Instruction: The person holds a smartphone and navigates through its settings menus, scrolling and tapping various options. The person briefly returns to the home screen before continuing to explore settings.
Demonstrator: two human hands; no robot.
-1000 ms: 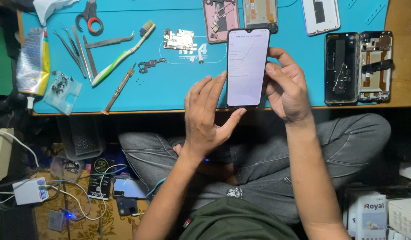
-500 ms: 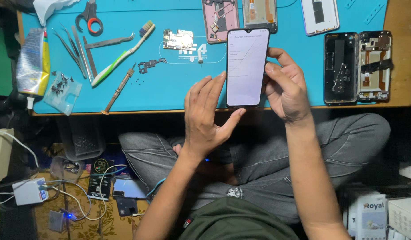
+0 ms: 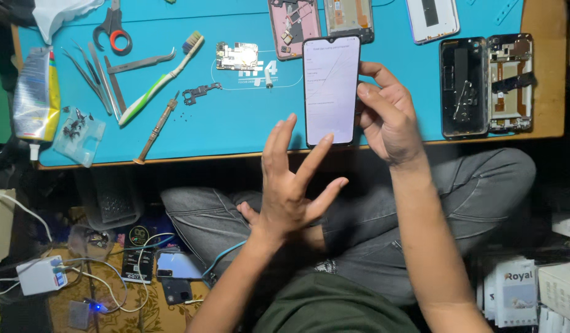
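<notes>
The smartphone (image 3: 331, 89) stands over the near edge of the blue work mat (image 3: 235, 123), screen lit white, long side running away from the person, top end pointing far. The right hand (image 3: 387, 114) grips its right edge. The left hand (image 3: 291, 185) is open with fingers spread, just below the phone. A yellow-and-white glue tube (image 3: 35, 98) lies at the mat's left edge. White boxes (image 3: 544, 290) sit low on the right.

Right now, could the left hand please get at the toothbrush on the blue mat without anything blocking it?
Probably yes: the left hand is empty with fingers spread, and bare mat lies between it and the toothbrush; only a screwdriver lies alongside.
</notes>
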